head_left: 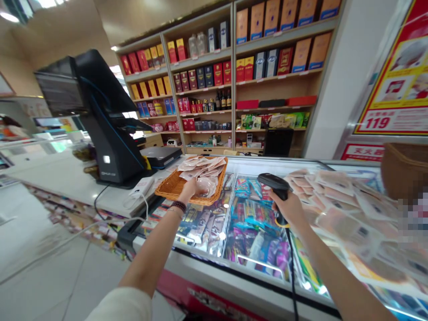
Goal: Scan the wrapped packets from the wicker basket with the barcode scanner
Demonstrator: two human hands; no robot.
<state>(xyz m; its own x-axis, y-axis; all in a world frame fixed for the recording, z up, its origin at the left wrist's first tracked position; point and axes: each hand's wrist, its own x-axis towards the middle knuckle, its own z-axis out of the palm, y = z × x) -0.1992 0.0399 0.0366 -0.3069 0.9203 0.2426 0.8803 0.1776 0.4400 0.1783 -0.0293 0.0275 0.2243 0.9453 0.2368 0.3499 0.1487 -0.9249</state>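
My right hand [290, 206] is closed around the handle of a black barcode scanner [274, 182], held above the glass top of a chest freezer [187, 255]. Its black cable hangs down past the freezer's front edge. My left hand [190, 189], with a dark bead bracelet at the wrist, reaches into an orange wicker basket [172, 185]. Its fingers are on a clear plastic packet [207, 186] at the basket's near side and are partly hidden by it. Several more flat packets [202, 166] are heaped at the basket's back.
Many flat packets [357, 223] lie spread over the freezer's right side, near a brown basket [404, 171]. Left stands a black checkout terminal [110, 147] on a white counter [70, 183], with a white cable [146, 207]. Stocked shelves [207, 91] line the back. A person [13, 129] is far left.
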